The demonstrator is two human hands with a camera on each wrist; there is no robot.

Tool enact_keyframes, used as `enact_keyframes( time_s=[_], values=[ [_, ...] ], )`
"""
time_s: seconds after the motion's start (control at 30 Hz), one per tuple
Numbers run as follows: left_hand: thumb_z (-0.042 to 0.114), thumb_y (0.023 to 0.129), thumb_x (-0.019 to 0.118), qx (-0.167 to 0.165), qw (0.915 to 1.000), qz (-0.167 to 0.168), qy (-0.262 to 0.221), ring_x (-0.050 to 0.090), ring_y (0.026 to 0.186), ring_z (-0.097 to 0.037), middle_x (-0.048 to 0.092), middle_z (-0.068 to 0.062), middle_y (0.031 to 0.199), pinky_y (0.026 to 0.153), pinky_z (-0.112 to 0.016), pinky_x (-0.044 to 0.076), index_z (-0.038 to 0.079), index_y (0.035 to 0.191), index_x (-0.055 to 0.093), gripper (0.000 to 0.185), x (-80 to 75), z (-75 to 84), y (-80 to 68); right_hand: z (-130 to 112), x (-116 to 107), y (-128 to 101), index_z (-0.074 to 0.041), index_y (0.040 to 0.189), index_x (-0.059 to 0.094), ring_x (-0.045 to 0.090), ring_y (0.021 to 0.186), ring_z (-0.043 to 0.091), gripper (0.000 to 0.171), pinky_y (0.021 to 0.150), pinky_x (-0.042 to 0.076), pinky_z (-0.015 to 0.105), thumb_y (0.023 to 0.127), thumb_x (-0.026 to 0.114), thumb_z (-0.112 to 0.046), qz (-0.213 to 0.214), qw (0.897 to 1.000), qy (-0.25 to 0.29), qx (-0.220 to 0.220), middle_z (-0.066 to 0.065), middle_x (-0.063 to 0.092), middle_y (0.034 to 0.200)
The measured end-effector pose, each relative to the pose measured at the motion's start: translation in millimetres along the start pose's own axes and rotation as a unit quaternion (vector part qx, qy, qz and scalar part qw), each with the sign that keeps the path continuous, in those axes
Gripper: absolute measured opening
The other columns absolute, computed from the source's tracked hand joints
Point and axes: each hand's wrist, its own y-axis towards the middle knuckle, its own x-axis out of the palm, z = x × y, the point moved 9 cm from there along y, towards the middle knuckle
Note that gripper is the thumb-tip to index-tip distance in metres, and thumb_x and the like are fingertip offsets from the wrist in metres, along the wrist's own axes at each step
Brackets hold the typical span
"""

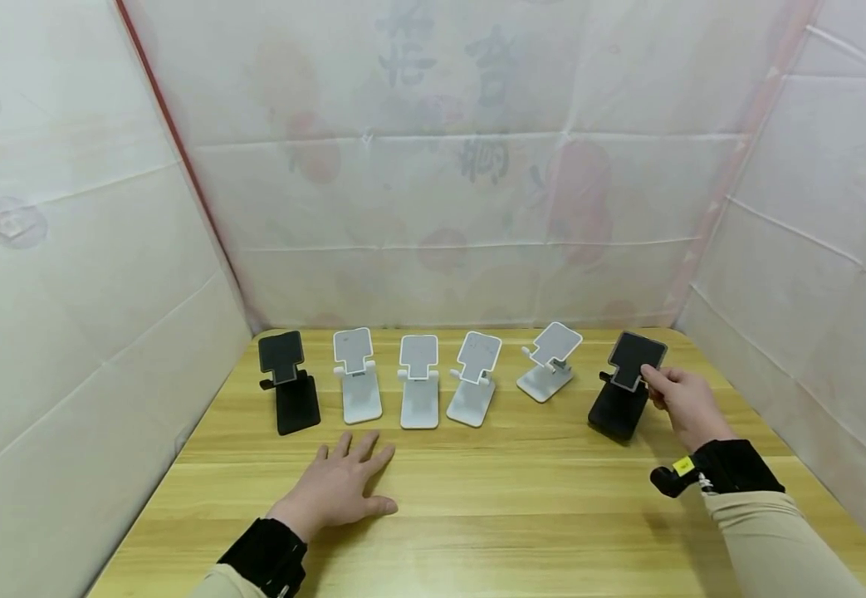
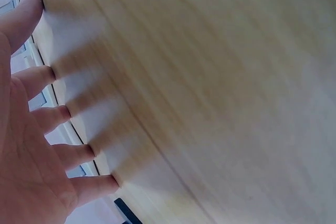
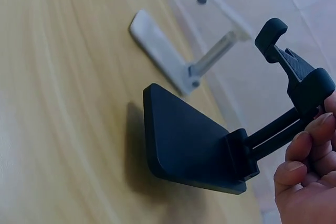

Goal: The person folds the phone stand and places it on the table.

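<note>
Faint dark Chinese characters showing through the white back sheet (image 1: 447, 108), mirrored and too blurred to read, small yellow tag on the right wrist strap (image 1: 682, 467) with no legible print, phone stands unmarked

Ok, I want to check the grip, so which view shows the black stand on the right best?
The right wrist view: the black stand fills it, with the right hand holding its top plate. The head view shows it small among the row. The left wrist view does not show it.
</note>
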Motion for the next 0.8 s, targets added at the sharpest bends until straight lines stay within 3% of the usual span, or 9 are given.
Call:
enact_keyframes(
  time_s=[0.2,0.43,0.53,0.8],
  values=[
    [0.071,0.087,0.064,0.000,1.0000,0.001,0.004,0.031,0.146,-0.053,0.036,-0.014,0.163,0.110,-0.078,0.032,0.023,0.155,0.046,0.085,-0.4,0.5,0.7,-23,6,1,-0.011,0.076,0.050,0.040,0.076,0.020,0.041,0.068,0.032,0.031,0.104,0.058,-0.041,-0.003,0.999,0.015,-0.040,-0.001,0.044,0.073],
    [0.071,0.088,0.064,0.002,1.0000,0.000,0.004,0.032,0.145,-0.053,0.036,-0.014,0.163,0.110,-0.078,0.032,0.023,0.155,0.047,0.084,-1.0,1.4,1.2,-49,20,-1,-0.011,0.080,0.045,0.034,0.078,0.021,0.039,0.072,0.020,0.037,0.104,0.059,-0.038,-0.034,0.996,0.049,-0.074,0.002,0.039,0.076],
    [0.072,0.088,0.063,0.002,1.0000,-0.004,0.007,0.031,0.145,-0.053,0.036,-0.014,0.163,0.110,-0.078,0.032,0.023,0.155,0.047,0.085,-0.6,1.5,1.8,-60,25,-3,-0.011,0.082,0.043,0.035,0.079,0.021,0.039,0.072,0.022,0.036,0.104,0.058,-0.039,-0.036,0.995,0.033,-0.085,0.002,0.039,0.077],
    [0.072,0.088,0.062,-0.005,0.9996,-0.028,-0.001,0.032,0.145,-0.055,0.036,-0.014,0.163,0.110,-0.079,0.031,0.022,0.155,0.047,0.085,1.2,1.4,5.6,-90,52,-10,-0.009,0.080,0.044,0.036,0.076,0.021,0.034,0.070,0.026,0.036,0.104,0.061,-0.027,-0.061,0.988,0.088,-0.108,0.002,0.038,0.074]
  ],
)
